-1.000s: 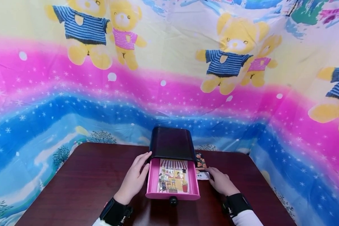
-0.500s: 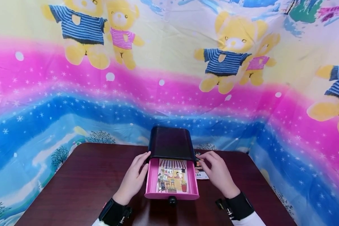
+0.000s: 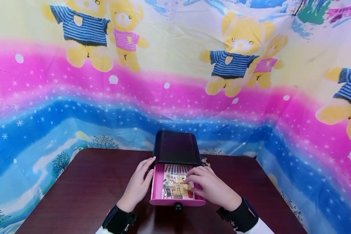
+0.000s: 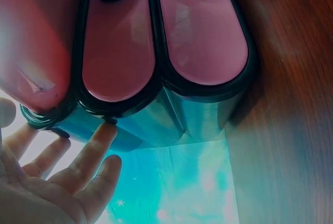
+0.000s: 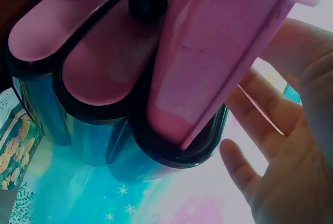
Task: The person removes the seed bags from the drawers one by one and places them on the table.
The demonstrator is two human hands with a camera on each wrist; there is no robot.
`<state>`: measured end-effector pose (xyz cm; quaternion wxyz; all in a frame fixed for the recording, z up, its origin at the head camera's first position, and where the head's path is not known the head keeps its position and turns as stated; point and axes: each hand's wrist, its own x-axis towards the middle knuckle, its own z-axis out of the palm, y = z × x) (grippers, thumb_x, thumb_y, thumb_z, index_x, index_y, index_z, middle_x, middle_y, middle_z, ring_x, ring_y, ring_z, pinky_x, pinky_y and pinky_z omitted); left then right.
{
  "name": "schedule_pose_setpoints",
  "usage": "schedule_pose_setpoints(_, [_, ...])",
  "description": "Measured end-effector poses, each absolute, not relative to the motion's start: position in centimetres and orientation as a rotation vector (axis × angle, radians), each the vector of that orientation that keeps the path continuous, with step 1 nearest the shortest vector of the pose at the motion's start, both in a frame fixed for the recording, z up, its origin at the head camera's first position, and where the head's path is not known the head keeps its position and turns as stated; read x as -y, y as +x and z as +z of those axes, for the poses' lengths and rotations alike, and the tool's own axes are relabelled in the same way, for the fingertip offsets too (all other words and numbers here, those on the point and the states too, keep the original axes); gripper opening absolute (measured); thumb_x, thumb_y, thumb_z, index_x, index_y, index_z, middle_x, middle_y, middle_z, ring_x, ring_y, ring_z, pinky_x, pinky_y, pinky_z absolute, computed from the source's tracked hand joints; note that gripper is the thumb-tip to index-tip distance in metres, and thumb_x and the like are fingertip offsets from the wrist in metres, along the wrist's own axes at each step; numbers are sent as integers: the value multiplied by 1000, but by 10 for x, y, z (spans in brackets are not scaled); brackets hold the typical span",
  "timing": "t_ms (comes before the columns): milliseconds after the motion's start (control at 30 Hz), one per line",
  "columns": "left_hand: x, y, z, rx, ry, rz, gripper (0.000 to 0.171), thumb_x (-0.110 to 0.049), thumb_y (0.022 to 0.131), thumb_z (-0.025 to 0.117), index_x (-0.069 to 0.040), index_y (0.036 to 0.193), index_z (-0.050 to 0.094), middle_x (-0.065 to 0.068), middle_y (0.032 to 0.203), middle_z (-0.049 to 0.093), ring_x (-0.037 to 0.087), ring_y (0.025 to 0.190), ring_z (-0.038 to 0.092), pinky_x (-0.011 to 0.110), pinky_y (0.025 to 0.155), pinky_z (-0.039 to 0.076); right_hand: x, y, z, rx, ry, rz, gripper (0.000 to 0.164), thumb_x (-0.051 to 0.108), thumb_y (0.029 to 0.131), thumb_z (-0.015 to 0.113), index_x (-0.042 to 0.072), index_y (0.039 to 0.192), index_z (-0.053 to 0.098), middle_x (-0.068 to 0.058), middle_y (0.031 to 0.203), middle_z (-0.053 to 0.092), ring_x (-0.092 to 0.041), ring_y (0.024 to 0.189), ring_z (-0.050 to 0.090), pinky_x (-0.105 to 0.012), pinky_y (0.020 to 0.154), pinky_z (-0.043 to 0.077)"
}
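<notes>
A small black cabinet [image 3: 176, 148] has several pink drawers with round black knobs, stacked one above another. Its top drawer [image 3: 159, 185] is pulled out, and a card [image 3: 171, 182] printed with a café scene lies inside. My left hand [image 3: 138, 185] rests its extended fingertips against the cabinet's left side, near the front rim. Over the right wall of that drawer reaches my right hand [image 3: 212, 187], fingers slightly bent and spread above the card. Nothing shows between those fingers; the right wrist view hides their tips behind the drawer.
A dark floral printed piece [image 5: 18, 146] is beside the cabinet's right side, mostly covered by the right hand in the head view. The dark wooden table [image 3: 90, 191] ends at a cloth backdrop [image 3: 175, 97] with bears and snowflakes.
My right hand has lifted from the printed pieces right of the cabinet and moved left over the open drawer. The left hand has stayed against the cabinet.
</notes>
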<state>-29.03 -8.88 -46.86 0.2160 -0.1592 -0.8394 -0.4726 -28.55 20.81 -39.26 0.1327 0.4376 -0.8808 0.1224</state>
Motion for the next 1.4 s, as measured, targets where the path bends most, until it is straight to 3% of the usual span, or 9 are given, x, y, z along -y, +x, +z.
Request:
schedule_pose_setpoints(467, [87, -289, -466, 2325, -436, -1308, 47, -22, 108, 52, -23, 154, 47, 12, 153, 47, 30, 139, 49, 52, 107, 46, -199, -286, -388, 2753, 1275, 171, 48, 0, 93, 66, 34, 126, 72, 8, 140, 60, -18, 134, 50, -54, 107, 39])
schedule_pose_setpoints(667, [87, -289, -467, 2328, -438, -1302, 47, -22, 108, 52, -22, 154, 46, 12, 154, 47, 30, 139, 49, 53, 107, 46, -194, -284, -386, 2822, 1260, 195, 47, -4, 97, 57, 32, 122, 75, 7, 138, 63, -21, 133, 52, -56, 106, 38])
schedule_pose_setpoints(1400, [87, -291, -470, 2313, -435, -1233, 47, -20, 107, 54, -23, 154, 48, 7, 152, 48, 28, 137, 51, 51, 105, 47, -202, -284, -386, 2837, 1352, 376, 42, 0, 100, 59, 28, 129, 72, 5, 144, 60, -18, 137, 52, -62, 112, 31])
